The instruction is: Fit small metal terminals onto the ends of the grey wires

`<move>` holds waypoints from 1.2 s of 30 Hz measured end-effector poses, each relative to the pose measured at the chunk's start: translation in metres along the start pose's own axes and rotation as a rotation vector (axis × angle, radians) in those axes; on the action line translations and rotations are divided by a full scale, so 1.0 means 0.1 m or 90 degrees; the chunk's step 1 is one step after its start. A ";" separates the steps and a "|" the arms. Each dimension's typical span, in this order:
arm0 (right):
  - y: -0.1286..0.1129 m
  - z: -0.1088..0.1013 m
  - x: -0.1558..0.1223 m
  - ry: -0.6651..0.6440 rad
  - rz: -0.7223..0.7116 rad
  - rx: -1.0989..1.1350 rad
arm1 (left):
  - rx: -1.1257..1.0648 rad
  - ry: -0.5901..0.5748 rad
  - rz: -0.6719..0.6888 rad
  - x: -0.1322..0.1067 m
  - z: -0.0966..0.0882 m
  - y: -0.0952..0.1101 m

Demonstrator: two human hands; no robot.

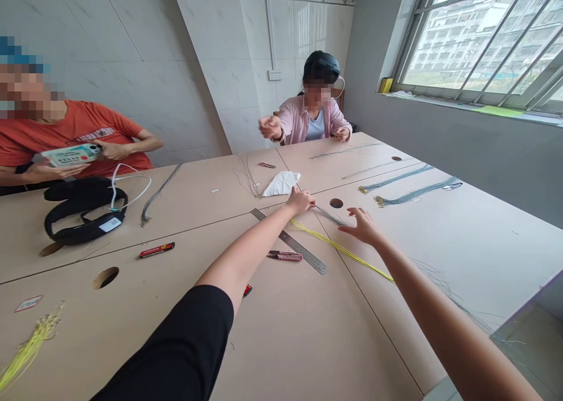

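Note:
My left hand [300,201] reaches far across the table with its fingers closed in a pinch on the end of a thin grey wire bundle [329,216]. My right hand [363,225] hovers just right of it, fingers spread and holding nothing, close to the same grey wires. A yellow wire bundle [338,247] lies stretched along the table under both hands. A steel ruler [290,241] lies beneath my left forearm, with small red-handled cutters [285,255] beside it.
A white cloth [281,183] and loose thin wires [248,178] lie beyond my hands. Grey wire bundles [404,187] lie at right. A person in pink sits at the far end; a person in orange at left holds a device beside a black strap [81,213]. Cable holes [336,203] dot the table [308,330].

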State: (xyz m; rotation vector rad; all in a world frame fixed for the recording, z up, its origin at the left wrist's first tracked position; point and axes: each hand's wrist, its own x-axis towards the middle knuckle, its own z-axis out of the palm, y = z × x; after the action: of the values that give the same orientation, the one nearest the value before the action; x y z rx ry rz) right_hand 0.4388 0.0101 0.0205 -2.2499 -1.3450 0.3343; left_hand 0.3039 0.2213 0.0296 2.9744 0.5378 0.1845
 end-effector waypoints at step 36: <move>0.35 -0.10 0.36 0.148 0.195 0.027 | -0.066 0.098 -0.226 0.58 0.22 0.17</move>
State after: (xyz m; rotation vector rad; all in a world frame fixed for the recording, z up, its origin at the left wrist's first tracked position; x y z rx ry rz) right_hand 0.4866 0.0249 0.0119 -2.3753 -0.8700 0.1937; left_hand 0.3666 0.2238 0.0156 2.7207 1.0271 0.3946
